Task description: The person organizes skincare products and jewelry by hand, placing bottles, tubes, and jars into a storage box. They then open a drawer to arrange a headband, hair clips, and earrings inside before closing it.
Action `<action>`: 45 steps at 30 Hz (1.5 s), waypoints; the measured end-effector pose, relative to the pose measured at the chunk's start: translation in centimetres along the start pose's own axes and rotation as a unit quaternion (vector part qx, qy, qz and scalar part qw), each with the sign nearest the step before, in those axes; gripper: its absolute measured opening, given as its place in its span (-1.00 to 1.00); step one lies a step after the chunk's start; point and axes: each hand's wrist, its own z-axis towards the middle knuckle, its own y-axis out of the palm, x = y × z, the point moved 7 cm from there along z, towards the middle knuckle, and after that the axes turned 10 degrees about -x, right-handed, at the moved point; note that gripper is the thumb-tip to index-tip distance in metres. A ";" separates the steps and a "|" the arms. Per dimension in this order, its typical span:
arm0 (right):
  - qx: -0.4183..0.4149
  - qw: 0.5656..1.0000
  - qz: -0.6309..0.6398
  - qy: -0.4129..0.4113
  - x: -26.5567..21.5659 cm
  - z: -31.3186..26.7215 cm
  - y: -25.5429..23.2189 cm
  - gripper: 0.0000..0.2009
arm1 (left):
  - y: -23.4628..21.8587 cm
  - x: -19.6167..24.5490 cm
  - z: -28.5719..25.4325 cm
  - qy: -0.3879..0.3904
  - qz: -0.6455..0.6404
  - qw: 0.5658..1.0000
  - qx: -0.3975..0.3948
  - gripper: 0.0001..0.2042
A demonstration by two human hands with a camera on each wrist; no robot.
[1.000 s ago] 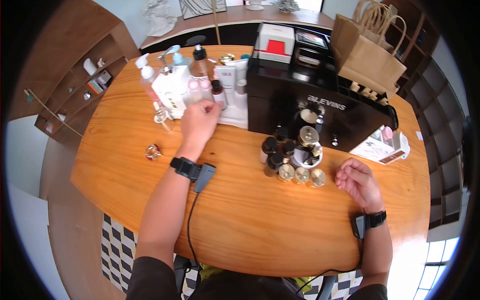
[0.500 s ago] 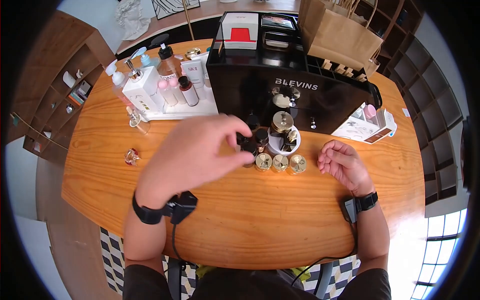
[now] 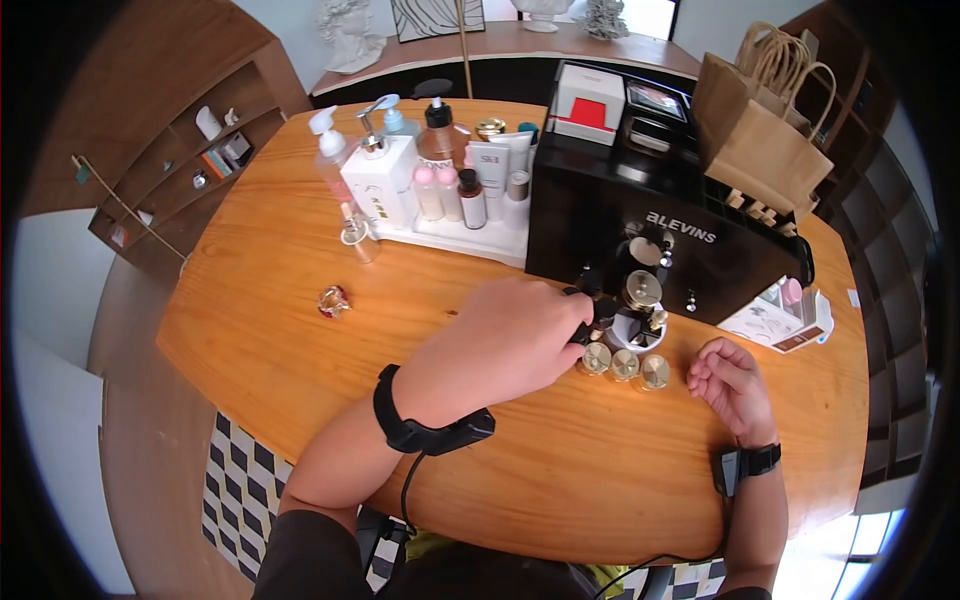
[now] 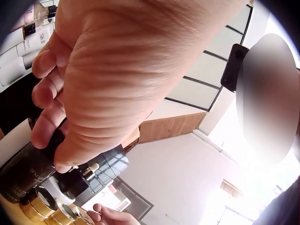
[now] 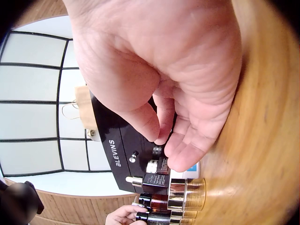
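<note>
My left hand reaches to a cluster of small dark bottles in front of the black BLEVINS box. In the left wrist view its fingers curl round one dark brown bottle; from the head only the bottle's cap shows past my knuckles. Three gold-lidded jars stand in a row just right of that hand. Behind them a white round dish carries a gold-capped bottle. My right hand rests on the wooden table, fingers loosely curled, holding nothing.
A white tray of pump bottles and tubes stands at the back left, with a small glass bottle beside it. A small red-gold trinket lies on the left. Paper bags sit behind the box, and a white carton at the right.
My left hand left the white tray at the back left, swung right to the dark bottles and closed round one. The right hand stayed roughly where it was.
</note>
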 end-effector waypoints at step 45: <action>0.011 1.000 0.001 0.000 -0.1 -0.1 0.1 -0.89 | -7.2 -17.2 -3.5 -0.305 0.118 0.915 0.236 -0.82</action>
